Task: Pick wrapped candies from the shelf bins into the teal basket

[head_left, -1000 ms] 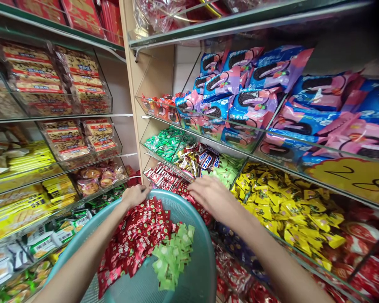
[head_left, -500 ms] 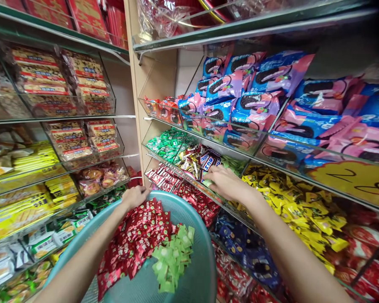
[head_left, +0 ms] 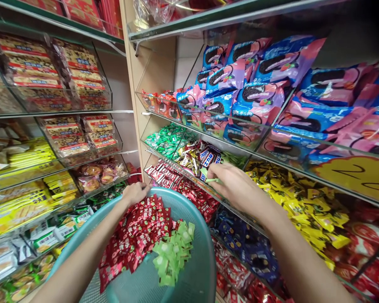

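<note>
My left hand (head_left: 135, 193) is closed over the far rim of a teal plastic basket (head_left: 205, 235). Inside the basket lie a pile of red candy packets (head_left: 139, 235) and a smaller heap of light green wrapped candies (head_left: 173, 252). At a shelf bin, my right hand (head_left: 229, 183) has its fingers closed around light green wrapped candies (head_left: 213, 180), some poking out below the fingers. Just beyond it are Snickers packets (head_left: 208, 155) and gold-brown wrapped sweets (head_left: 189, 160). More green candies (head_left: 233, 159) show behind the hand, partly hidden by it.
Glass-fronted shelves hold blue and pink Oreo packs (head_left: 259, 97), yellow wrapped candies (head_left: 303, 206) and dark blue packets (head_left: 243, 235) on the right. Left shelves carry packaged cakes (head_left: 78, 71) and yellow packs (head_left: 22, 206). A shelf's glass edge (head_left: 183, 174) runs beside my right hand.
My right hand has drawn slightly nearer and right, its fingers now closed with green candies showing. My left hand stays on the basket rim. The view has shifted a little.
</note>
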